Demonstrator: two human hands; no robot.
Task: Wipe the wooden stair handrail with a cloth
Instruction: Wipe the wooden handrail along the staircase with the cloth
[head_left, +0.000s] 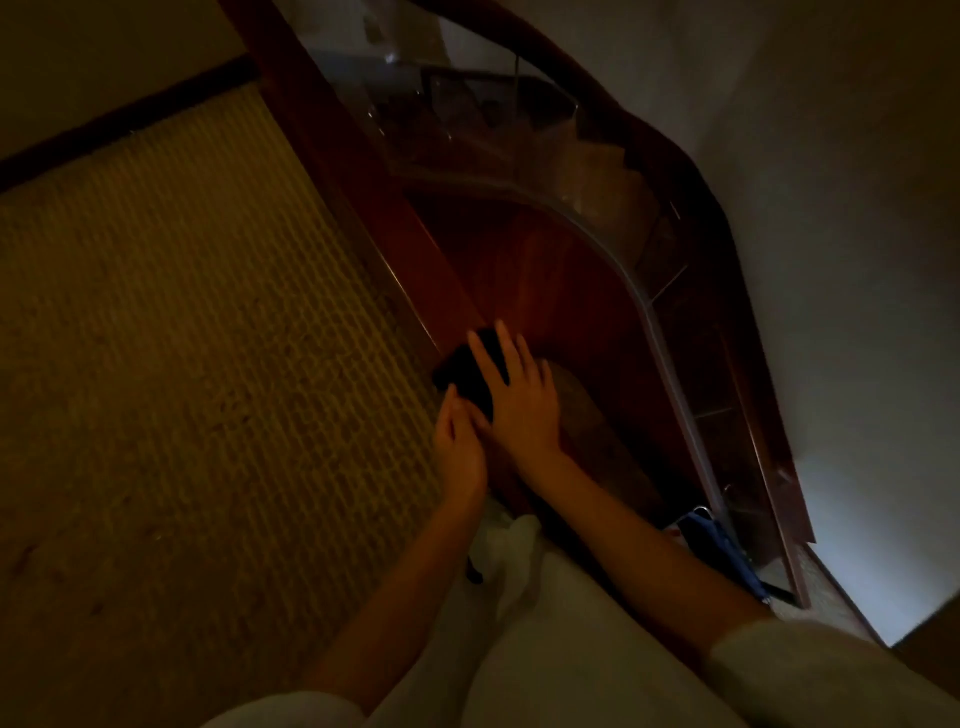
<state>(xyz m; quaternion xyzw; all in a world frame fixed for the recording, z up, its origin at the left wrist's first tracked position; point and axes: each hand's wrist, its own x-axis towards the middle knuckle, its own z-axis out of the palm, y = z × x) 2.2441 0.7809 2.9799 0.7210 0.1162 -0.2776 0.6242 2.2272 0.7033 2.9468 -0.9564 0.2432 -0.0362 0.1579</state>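
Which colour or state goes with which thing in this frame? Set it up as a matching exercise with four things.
Things:
1. cloth
2. carpet
3. wall
4. right hand

Descriptions:
A. pale grey
B. lies flat, fingers straight
C. black
D. yellowish, ribbed

Pairs: 1-C, 2-D, 3-A, 4-B

Left of the fingers (485, 358), ribbed yellowish carpet (182, 338) bordered by dark skirting (119, 124). Right of them, curved glass panel (652, 312), then pale wall (841, 218); lower right, blue object (724, 545).
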